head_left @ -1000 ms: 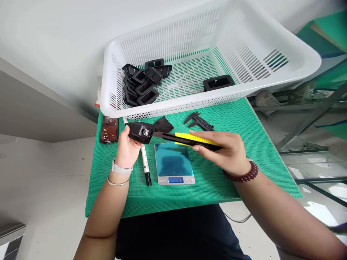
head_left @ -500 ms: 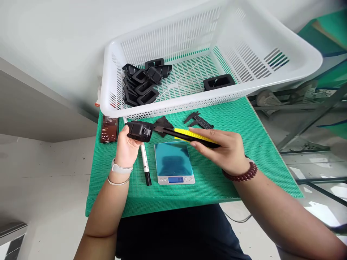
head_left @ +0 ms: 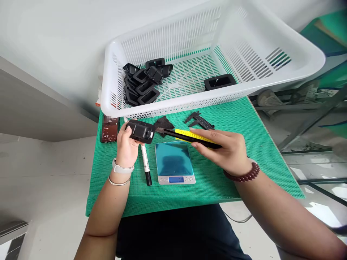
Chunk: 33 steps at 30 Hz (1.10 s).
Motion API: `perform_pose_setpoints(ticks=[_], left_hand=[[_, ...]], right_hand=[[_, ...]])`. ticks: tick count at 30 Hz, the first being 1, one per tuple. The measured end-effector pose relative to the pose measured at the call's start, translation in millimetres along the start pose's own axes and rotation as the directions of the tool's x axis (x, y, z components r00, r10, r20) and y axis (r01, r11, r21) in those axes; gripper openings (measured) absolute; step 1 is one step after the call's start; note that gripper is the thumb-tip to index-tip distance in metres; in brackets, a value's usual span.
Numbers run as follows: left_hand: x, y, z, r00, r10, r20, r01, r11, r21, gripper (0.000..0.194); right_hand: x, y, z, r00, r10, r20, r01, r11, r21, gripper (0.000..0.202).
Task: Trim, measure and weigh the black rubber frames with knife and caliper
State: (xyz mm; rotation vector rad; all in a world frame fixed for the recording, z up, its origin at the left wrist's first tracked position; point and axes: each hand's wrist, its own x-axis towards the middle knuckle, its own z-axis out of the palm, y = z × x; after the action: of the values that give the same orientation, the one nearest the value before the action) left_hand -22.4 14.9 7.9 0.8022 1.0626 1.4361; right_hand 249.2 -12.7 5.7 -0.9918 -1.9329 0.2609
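Blk part [head_left: 140, 130] pinched in L fingers [head_left: 133, 142], thumb [head_left: 128, 130] atop; R fingers [head_left: 217, 135] grip ylw cutter [head_left: 189, 134] sideways.

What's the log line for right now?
left hand: holding black plastic part | right hand: holding yellow-black utility knife | blade: at part's end, contact unclear

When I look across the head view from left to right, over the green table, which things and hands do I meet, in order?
Phone → left hand, holding a black part → marker → digital scale → right hand, holding a yellow-and-black cutter.
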Motion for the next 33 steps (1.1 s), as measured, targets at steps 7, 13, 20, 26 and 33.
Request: perform_pose_setpoints(ticks=[7,13,20,26,33], left_hand=[[-1.0,0.7,0.1,0.999,0.04,-0.001,-0.04,0.999,0.026,0.036],[-2.0,1.5,1.8,0.999,0.047,-0.012,-0.047,0.999,0.022,0.034],[-0.2,1.0,0.4,0.999,0.022,-0.024,-0.022,1.0,-0.001,0.033],[-0.4,1.3,0.2,0.999,0.018,-0.027,-0.018,1.0,0.008,0.035],[-1.4,1.6,1.2,0.999,0.047,0.004,-0.047,0.998,0.034,0.031]], right_hand=[[0.8,-1.5,-0.9,1.0,-0.006,0.03,0.006,1.0,0.009,0.033],[1.5,-1.0,-0.3,0.998,-0.032,0.061,0.031,0.999,0.029,0.033],[1.5,-1.2,-2.2,0.998,0.012,0.063,-0.013,1.0,0.027,0.03],[2.7,-1.3,-1.7,0.996,0.004,0.084,-0.008,0.999,0.047,0.029],[1.4,-0.3,-0.9,0.998,0.064,0.019,-0.064,0.998,-0.002,0.031]])
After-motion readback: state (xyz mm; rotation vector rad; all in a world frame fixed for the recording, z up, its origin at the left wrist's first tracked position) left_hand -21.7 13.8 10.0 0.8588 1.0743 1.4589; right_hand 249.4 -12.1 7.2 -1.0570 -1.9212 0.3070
